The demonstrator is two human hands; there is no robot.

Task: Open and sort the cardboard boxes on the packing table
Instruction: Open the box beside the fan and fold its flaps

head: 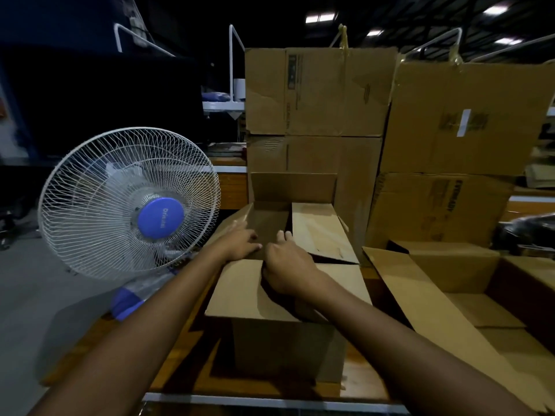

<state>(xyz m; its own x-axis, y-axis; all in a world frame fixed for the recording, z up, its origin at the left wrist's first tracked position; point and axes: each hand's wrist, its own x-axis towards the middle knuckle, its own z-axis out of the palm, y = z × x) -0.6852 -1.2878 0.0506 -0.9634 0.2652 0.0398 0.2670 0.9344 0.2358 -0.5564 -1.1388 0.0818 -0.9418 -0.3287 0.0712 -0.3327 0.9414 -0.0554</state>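
Head view: open cardboard box (288, 343) at table (360, 376) centre. Left hand (240, 242) flat on left flap (232, 222), fingers straight. Right hand (288, 265) fingers curled, gripping near flap (237, 292). Stacked boxes (315, 91) behind; fan (129, 202) left.

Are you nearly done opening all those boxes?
Not nearly. The box on the right already sits open. The left hand and right hand are on the flaps of the middle box. The stacked boxes behind look left to do.

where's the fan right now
In the head view the fan stands at the left, beside the table, just left of the left hand and the open box.
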